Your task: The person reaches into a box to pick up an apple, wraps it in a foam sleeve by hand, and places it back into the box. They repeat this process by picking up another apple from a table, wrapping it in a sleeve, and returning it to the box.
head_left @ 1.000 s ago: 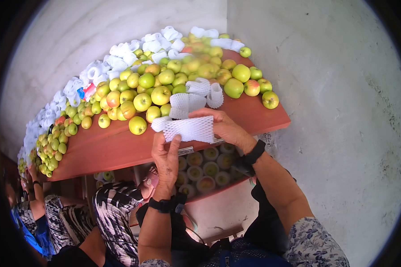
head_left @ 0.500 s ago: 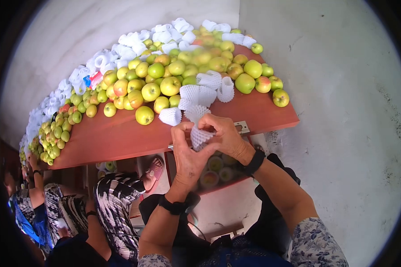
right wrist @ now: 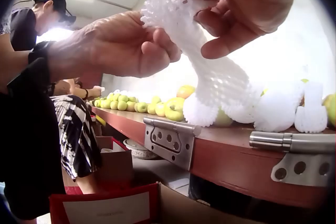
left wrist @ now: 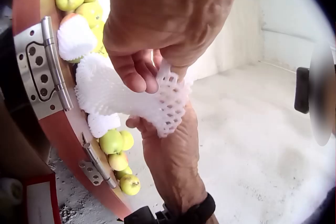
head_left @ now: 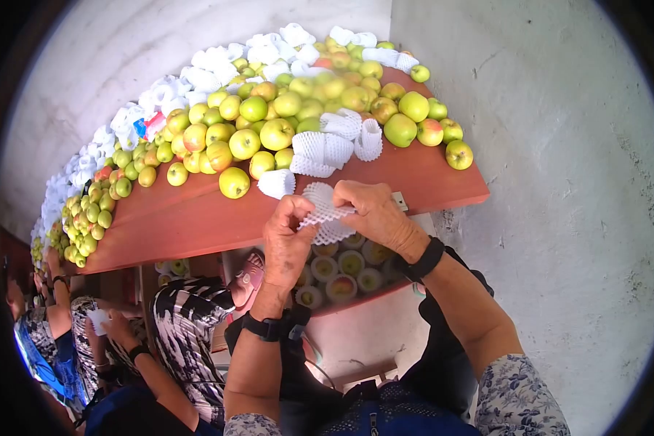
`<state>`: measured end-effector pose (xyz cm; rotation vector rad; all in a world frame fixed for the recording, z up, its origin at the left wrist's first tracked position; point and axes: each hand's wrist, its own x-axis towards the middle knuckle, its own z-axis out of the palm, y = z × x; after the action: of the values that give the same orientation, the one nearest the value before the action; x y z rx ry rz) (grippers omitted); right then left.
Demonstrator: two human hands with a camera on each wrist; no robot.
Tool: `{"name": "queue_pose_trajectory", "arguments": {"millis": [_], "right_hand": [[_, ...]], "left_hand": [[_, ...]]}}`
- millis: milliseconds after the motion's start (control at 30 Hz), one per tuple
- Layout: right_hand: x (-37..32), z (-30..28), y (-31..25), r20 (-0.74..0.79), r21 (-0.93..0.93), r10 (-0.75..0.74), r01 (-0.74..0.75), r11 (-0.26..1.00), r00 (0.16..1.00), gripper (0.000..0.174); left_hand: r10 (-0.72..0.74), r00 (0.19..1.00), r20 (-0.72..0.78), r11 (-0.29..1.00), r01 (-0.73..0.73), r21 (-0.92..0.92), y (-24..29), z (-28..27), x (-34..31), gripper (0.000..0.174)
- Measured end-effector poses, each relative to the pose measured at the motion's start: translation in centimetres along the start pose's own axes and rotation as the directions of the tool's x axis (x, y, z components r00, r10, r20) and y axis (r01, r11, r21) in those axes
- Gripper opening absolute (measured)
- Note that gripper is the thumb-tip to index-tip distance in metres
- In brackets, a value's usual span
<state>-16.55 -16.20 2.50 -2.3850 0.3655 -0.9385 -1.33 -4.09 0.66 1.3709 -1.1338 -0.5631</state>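
A white foam fruit net (head_left: 321,200) is held between both hands just off the table's near edge, one end pulled wide. My left hand (head_left: 286,236) pinches that end's left side between thumb and curled fingers. Opposite it, my right hand (head_left: 378,216) grips the right side. In the left wrist view, the mesh of the net (left wrist: 170,100) is stretched, with the rest hanging towards the table. A short foam net (head_left: 277,184) lies just beyond my left hand, and a cluster of foam nets (head_left: 323,151) sits farther back among the apples (head_left: 276,134).
The red-brown table (head_left: 196,214) bears a long heap of apples, with white foam nets (head_left: 214,65) piled along the wall. Metal hinges (right wrist: 169,140) line its near edge. Below stands a box of net-wrapped apples (head_left: 341,287). Another person (head_left: 116,330) sits at the left.
The foam net was first held flat across both hands, then turned lengthwise and narrowed. Now its near end is spread wider, the hands slightly farther apart than half a second ago.
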Motion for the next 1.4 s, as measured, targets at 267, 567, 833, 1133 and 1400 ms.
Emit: {"name": "queue_pose_trajectory", "arguments": {"millis": [267, 567, 833, 1133, 1400], "right_hand": [[0.0, 0.9, -0.3, -0.085, -0.371, 0.043, -0.072, 0.926, 0.995, 0.028], [0.3, 2.0, -0.8, -0.076, 0.224, 0.049, -0.031, 0.974, 0.996, 0.035], [0.3, 0.9, -1.0, -0.033, 0.224, 0.207, -0.194, 0.955, 0.978, 0.027], [0.1, 1.7, 0.3, -0.174, 0.053, 0.167, -0.160, 0.986, 0.971, 0.031], [-0.4, 2.4, -0.2, -0.190, 0.002, 0.117, -0.119, 0.993, 0.975, 0.025]], "left_hand": [[0.294, 0.950, -0.108, 0.771, -0.169, 0.614, 1.5, 1.1, -0.2, 0.033], [0.004, 0.984, -0.178, 0.997, -0.019, -0.078, -1.9, 1.5, 0.3, 0.027], [-0.137, 0.975, -0.173, 0.980, 0.108, -0.165, -0.3, 2.1, -0.1, 0.023], [-0.139, 0.937, -0.322, 0.957, 0.043, -0.286, -2.0, 1.5, 0.3, 0.024], [-0.308, 0.925, -0.221, 0.758, 0.099, -0.645, -0.7, 1.8, 0.6, 0.023]]}}
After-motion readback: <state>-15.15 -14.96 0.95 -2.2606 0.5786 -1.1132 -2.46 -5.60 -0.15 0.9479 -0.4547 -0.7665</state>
